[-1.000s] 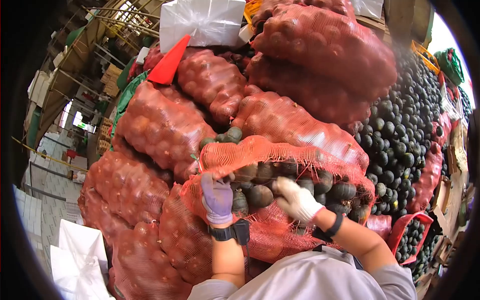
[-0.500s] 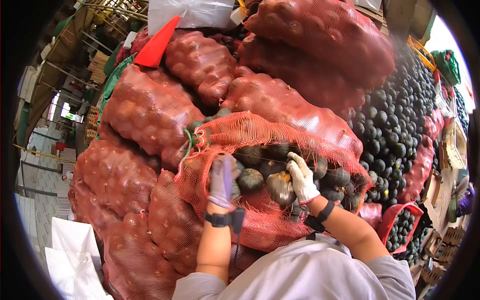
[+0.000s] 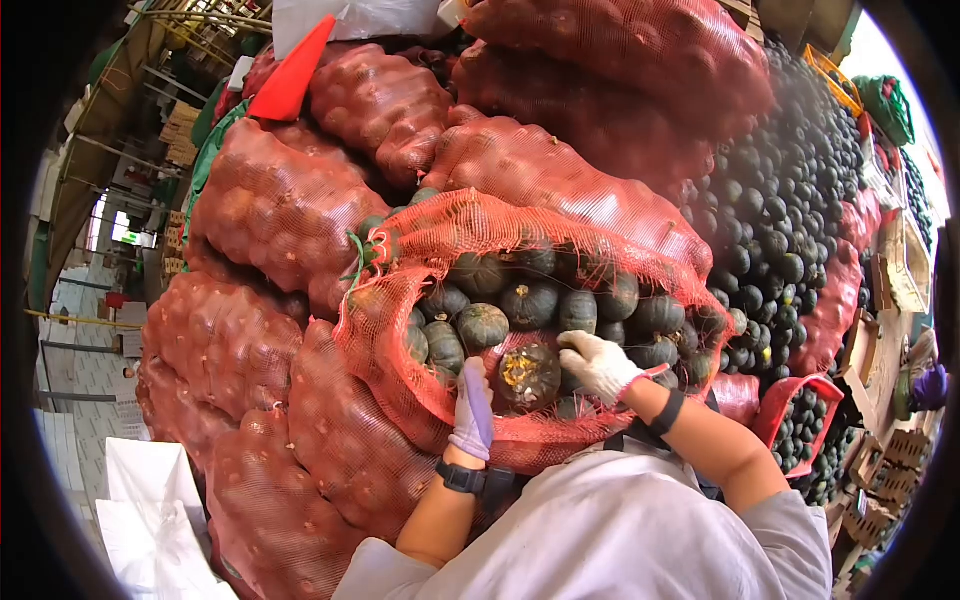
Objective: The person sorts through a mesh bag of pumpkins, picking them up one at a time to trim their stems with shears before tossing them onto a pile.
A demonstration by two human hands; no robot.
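Observation:
A red mesh bag (image 3: 400,385) lies with its mouth spread wide, full of dark green pumpkins (image 3: 483,325). At the near side of the opening sits a pumpkin with a ragged yellow-orange patch (image 3: 528,374). My right hand (image 3: 600,367), in a whitish glove, has its curled fingers against that pumpkin's right edge; the far side of the grip is hidden. My left hand (image 3: 473,412), in a white and purple glove, is closed at the bag's near rim, left of the patched pumpkin.
Stuffed red mesh sacks (image 3: 265,210) are piled left and behind. A large heap of loose dark pumpkins (image 3: 770,240) rises on the right, beside a red-rimmed crate (image 3: 795,465). A red cone (image 3: 292,75) lies at the back, and white sacking (image 3: 150,510) at lower left.
My right hand and the pumpkin have come lower and nearer me, and its yellow-orange patch now faces up. My left hand has moved from inside the opening to the near rim.

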